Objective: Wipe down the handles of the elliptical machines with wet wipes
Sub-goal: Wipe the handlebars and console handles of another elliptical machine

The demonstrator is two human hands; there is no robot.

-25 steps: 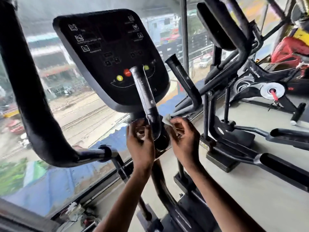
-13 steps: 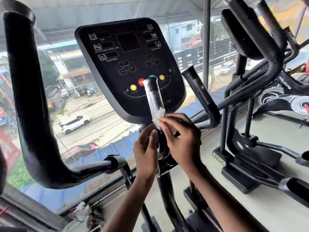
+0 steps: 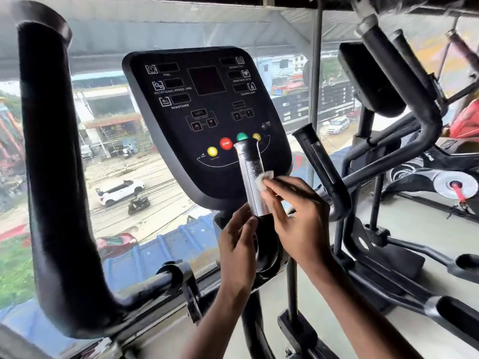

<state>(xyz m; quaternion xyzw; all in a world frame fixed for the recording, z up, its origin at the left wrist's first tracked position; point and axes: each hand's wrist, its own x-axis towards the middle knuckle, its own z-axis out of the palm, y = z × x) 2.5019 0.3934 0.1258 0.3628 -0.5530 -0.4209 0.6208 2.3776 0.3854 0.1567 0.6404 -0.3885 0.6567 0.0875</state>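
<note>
So: console (image 3: 207, 112) sits behind the centre handle (image 3: 252, 182), which is mid-wipe. Left hand (image 3: 238, 244) grips the handle's base; right hand (image 3: 298, 218) pinches the wet wipe (image 3: 264, 178), now halfway up the metal plate (it was off the bar a second ago). Top section and the other handles probably remain.

Right hand (image 3: 298, 221) with wet wipe (image 3: 262, 180) against silver handle (image 3: 250, 187); left hand (image 3: 237, 247) below

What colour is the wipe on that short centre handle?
White; head view shows the wipe in the right hand against the handle.
</note>
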